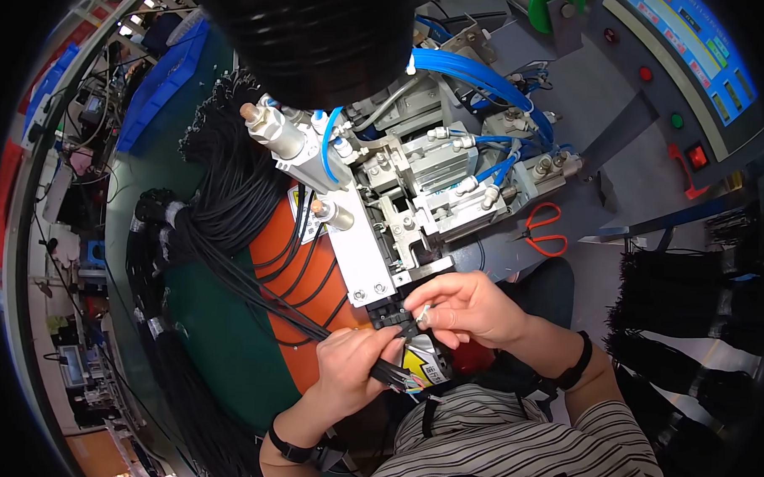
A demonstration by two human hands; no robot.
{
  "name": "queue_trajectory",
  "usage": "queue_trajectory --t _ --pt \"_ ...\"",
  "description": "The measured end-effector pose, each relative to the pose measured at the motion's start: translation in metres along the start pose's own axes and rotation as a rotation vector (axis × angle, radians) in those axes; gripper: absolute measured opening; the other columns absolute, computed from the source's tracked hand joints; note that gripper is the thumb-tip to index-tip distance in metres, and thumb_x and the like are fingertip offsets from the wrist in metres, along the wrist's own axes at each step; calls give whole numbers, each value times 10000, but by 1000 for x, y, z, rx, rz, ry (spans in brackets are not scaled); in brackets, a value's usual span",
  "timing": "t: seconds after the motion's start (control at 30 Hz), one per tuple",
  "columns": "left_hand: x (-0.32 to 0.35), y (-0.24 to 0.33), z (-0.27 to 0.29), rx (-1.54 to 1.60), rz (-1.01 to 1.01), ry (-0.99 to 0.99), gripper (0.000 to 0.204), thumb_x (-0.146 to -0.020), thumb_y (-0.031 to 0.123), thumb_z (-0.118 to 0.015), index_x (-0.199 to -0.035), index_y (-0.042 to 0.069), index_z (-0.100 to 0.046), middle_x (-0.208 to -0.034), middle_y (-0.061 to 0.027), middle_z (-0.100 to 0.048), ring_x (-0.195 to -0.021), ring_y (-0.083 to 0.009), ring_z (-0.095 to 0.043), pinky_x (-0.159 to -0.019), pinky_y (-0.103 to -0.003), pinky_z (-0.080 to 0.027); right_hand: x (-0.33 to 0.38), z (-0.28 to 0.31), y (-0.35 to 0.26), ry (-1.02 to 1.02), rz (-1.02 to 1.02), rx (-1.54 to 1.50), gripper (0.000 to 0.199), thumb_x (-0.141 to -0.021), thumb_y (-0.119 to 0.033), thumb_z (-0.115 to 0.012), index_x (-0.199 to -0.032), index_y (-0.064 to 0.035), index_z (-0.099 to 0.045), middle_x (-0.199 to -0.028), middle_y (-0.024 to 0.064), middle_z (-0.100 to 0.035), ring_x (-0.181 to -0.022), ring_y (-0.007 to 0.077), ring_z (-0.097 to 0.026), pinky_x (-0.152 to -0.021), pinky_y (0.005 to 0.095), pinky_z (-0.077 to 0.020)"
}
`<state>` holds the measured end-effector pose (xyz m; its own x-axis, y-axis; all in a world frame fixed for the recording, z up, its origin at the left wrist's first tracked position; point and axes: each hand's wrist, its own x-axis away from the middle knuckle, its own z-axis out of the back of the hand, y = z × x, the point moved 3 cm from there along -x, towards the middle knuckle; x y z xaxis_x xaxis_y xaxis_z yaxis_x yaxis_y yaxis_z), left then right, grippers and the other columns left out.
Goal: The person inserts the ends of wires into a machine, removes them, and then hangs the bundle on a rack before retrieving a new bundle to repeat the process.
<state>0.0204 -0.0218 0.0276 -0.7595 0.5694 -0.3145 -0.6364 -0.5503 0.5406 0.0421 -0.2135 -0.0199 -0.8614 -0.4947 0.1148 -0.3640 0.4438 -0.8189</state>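
Observation:
My left hand (pixel 350 363) is closed round several black cables (pixel 386 373). Thin coloured wires (pixel 414 383) stick out of their ends, below my fingers. Its fingertips touch the black fixture (pixel 388 313) at the front of the machine. My right hand (pixel 485 312) pinches a small pale piece (pixel 423 314) between thumb and fingers, close to the left fingertips; its exact kind is too small to make out. Just beyond both hands stands the metal machine (pixel 360 255) with its silver plate and cylinders.
A thick bundle of black cables (pixel 232 183) lies on the green and orange surface (pixel 299 311) at left. Red-handled scissors (pixel 545 231) rest right of the machine. Blue air hoses (pixel 480 72) arch behind. A screen (pixel 700 52) stands far right, and more black cables (pixel 666 290) hang at right.

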Motion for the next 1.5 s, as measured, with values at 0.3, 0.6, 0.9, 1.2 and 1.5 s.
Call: queue_trajectory --t 0.3,0.6,0.9,1.2,1.5 --pt "-8 6 -16 16 71 20 127 -840 63 -711 -933 34 -630 -694 -102 -613 -567 -289 -595 -524 -386 -444 9 -24 12 313 842 946 260 -856 2 -683 -1115 13 -661 -978 131 -630 -741 169 -644 -619 249 -501" --pt "-10 8 -17 12 123 32 119 -850 92 -705 -853 37 -599 -622 -98 -579 -529 -298 -589 -503 -387 -451 14 -21 10 240 733 833 296 -881 -4 -667 -1176 19 -662 -984 114 -637 -836 202 -664 -772 259 -519" --pt "-4 -7 -19 224 175 -27 71 -855 47 -680 -877 34 -614 -671 -104 -632 -572 -279 -631 -524 -351 -477 2 0 23 -82 77 -123 215 -970 -65 -624 -1153 37 -673 -1056 74 -656 -855 104 -644 -696 214 -513" --pt "-11 -9 -6 488 329 -196 105 -798 -3 -664 -865 29 -590 -694 -95 -620 -589 -245 -628 -561 -323 -486 -4 6 25 -112 -45 -131 200 -954 -50 -635 -1130 36 -680 -994 84 -674 -804 105 -653 -649 217 -517" --pt "-11 -17 -8 516 384 -259 58 -832 21 -638 -865 27 -591 -690 -80 -598 -588 -221 -599 -576 -302 -480 -2 1 7 33 504 623 148 -936 13 -620 -1058 41 -698 -1020 104 -668 -752 112 -672 -633 218 -541"
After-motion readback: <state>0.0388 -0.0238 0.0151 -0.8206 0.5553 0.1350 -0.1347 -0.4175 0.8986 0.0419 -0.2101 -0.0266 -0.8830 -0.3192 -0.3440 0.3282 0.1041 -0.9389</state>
